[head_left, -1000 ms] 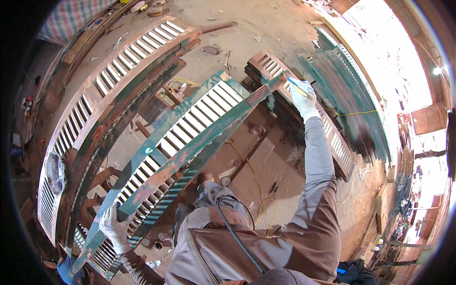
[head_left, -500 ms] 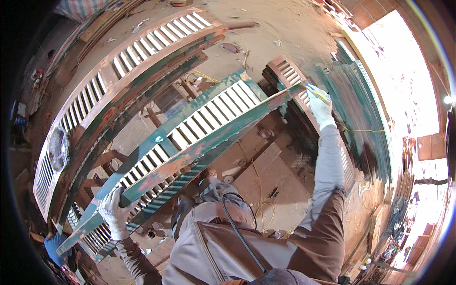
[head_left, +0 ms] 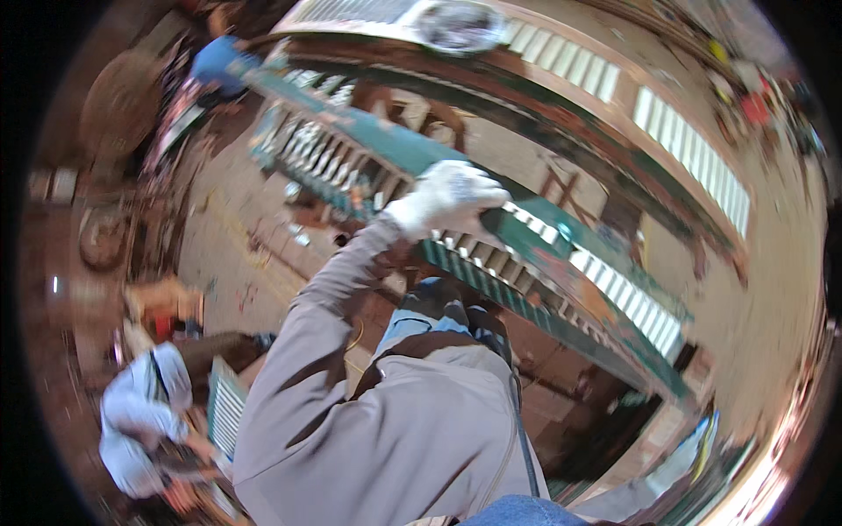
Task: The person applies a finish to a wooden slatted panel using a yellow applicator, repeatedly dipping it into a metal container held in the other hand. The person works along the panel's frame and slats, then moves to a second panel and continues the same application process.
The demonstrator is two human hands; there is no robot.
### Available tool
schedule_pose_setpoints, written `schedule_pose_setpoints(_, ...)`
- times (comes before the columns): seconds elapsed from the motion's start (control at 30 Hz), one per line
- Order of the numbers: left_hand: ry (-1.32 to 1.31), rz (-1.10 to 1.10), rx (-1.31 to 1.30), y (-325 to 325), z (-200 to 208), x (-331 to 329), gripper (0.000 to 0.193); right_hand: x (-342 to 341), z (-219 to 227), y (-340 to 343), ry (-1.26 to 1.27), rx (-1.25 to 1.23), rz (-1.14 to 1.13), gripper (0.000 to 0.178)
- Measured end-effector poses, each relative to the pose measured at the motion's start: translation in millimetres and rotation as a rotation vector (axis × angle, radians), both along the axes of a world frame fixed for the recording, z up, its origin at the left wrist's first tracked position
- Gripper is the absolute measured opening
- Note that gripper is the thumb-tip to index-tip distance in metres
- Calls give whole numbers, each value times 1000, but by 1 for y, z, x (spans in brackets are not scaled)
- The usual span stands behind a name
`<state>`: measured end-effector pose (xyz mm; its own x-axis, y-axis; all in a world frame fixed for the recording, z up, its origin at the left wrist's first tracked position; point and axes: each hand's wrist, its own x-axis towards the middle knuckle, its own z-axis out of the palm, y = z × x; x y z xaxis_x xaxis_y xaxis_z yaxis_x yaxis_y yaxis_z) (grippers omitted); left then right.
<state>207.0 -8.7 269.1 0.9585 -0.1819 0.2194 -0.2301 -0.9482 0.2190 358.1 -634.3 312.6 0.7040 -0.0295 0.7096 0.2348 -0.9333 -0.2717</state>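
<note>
A long green louvered shutter with worn, reddish patches slants across the view in front of me, its pale slats showing gaps. My left hand, in a white glove, is closed over the shutter's long side rail near the middle. A dark patch beside its fingers is too blurred to name. At the lower right edge, my right hand is gloved too and apart from the shutter's right end. Yellow and blue show on it, but motion smears its fingers. Below the rail, a second slatted green frame lies close to the shutter.
Beyond lies a larger brown louvered panel with a clear plastic-wrapped bundle on it. At the lower left a co-worker bends by a small green louvered piece. Another person in blue is at the far left.
My view has swung to the left, bringing the bending co-worker into sight. My right hand has come away from the shutter's right end. The left hand stays on the rail.
</note>
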Motion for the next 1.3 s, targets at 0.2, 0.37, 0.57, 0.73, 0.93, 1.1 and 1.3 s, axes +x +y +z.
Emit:
schedule_pose_setpoints(0.2, -29, -17, -24, -3, -3, 9, 61, -86, 18, 269, 354, 572, 581, 35)
schedule_pose_setpoints(0.37, -16, -59, -84, 2, -11, 21, 57, -102, -24, 446, 405, 697, 706, 29)
schedule_pose_setpoints(0.57, -117, 237, 66, 74, -31, -1, 31, -101, -60, 532, 246, 700, 533, 37)
schedule_pose_setpoints(0.73, -257, 349, 73, 243, 50, -74, 51, -80, -80, 506, 79, 392, 440, 36)
schedule_pose_setpoints(0.93, -308, 321, 27, 429, -12, -121, 41, -99, -61, 538, 296, 540, 463, 34)
schedule_pose_setpoints(1.1, -370, 388, 10, 429, -31, -104, 22, -78, -79, 508, 412, 598, 308, 37)
schedule_pose_setpoints(1.3, -318, 414, 9, 434, -31, -103, 18, -76, -78, 499, 565, 1176, 451, 33)
